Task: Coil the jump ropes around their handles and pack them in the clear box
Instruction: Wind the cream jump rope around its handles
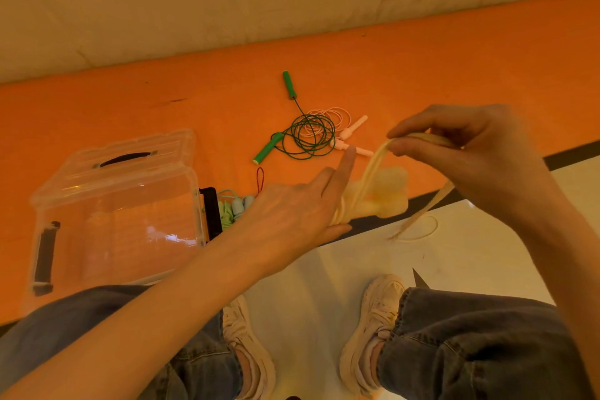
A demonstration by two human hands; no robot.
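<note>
1. an orange bench (422, 52) runs across the view, with a pale wall above it and a white floor (470, 253) below, where the person's jeans and pale sneakers show.
2. on the bench's left stands the clear box (120, 221), open, its lid (130, 156) with a dark handle tipped up behind it.
3. just right of the box lies a bundle of light green and blue jump ropes (232, 206), partly hidden by the left wrist; a small red loop (260, 178) lies just beyond it.
4. further back lie a green jump rope (308, 136), loosely coiled with its two handles apart, and a pink jump rope (337, 127) overlapping it.
5. the left hand (298, 208) grips blurred yellow handles (380, 195) with cord wound round them, index finger pointing out straight.
6. the right hand (470, 153), raised beside it, pinches the yellow cord (376, 159) between thumb and fingers; the cord runs taut down to the handles, and its free tail drops to the floor.
</note>
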